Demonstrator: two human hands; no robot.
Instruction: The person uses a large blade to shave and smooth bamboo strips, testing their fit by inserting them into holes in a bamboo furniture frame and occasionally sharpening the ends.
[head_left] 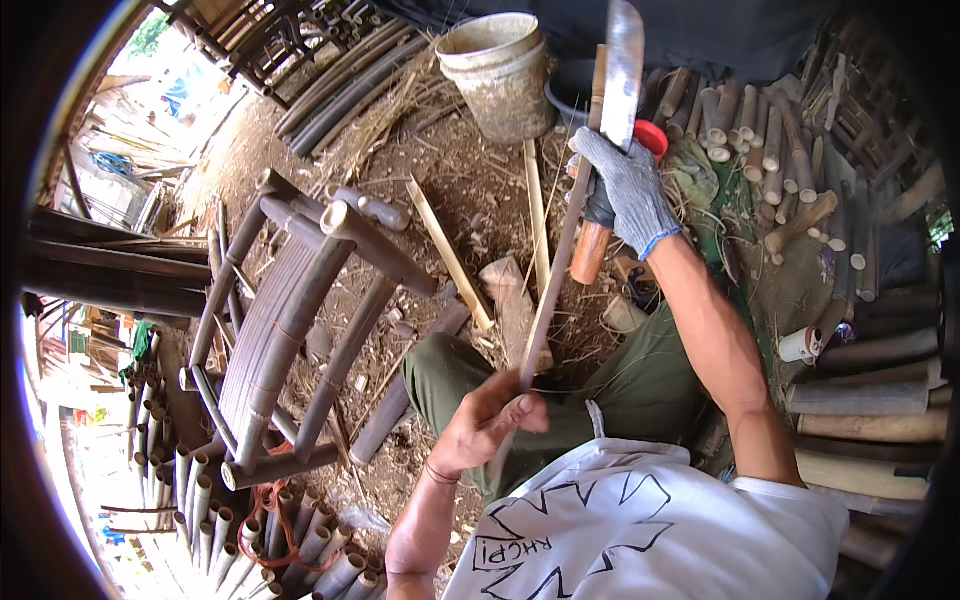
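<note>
My right hand (630, 195), in a grey knitted glove, is closed around a machete. Its broad steel blade (624, 75) points up and away from me, and the wooden handle (592, 252) comes out below the glove. A long, thin bamboo strip (560, 275) runs lengthwise past the gloved fingers, touching or very near the blade's left side. Lower down, my bare left hand (490, 425) grips this strip near my lap. The strip's near end trails off over my trousers. A wooden block (512, 300) lies on the ground between my knees.
To the left stands a bamboo frame with a slatted panel (275, 330). A dirty white bucket (495, 85) is ahead, with two split bamboo pieces (445, 245) (537, 200) before it. Cut bamboo poles (745, 120) are stacked at right; more bamboo tubes (215, 520) stand at lower left.
</note>
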